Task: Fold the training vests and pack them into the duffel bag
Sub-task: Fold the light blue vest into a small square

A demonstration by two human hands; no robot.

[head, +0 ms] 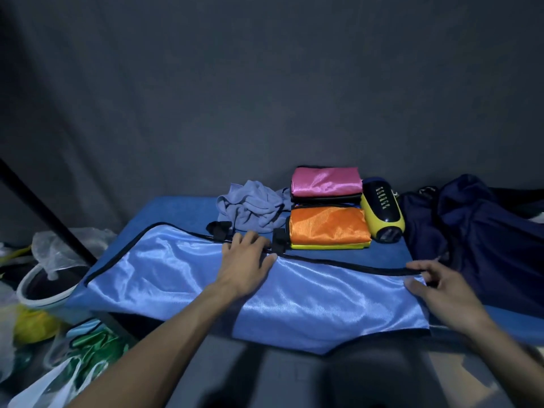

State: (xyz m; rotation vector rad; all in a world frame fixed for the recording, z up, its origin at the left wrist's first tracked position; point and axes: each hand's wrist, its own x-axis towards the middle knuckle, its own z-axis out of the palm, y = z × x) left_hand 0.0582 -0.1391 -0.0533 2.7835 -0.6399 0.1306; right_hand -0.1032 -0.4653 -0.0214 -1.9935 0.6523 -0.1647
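A shiny light blue vest with black trim lies spread across the blue table. My left hand presses flat on its far edge near the middle, fingers straight. At the vest's right corner my right hand pinches the cloth between thumb and fingers. Behind the vest sit a folded orange vest on a yellow one and a folded pink vest on a black one. The dark navy duffel bag slumps at the right end of the table.
A crumpled grey-blue cloth lies at the back. A yellow and black speaker stands between the folded vests and the bag. Left of the table are a white bucket, plastic bags and a green vest. A black pole slants there.
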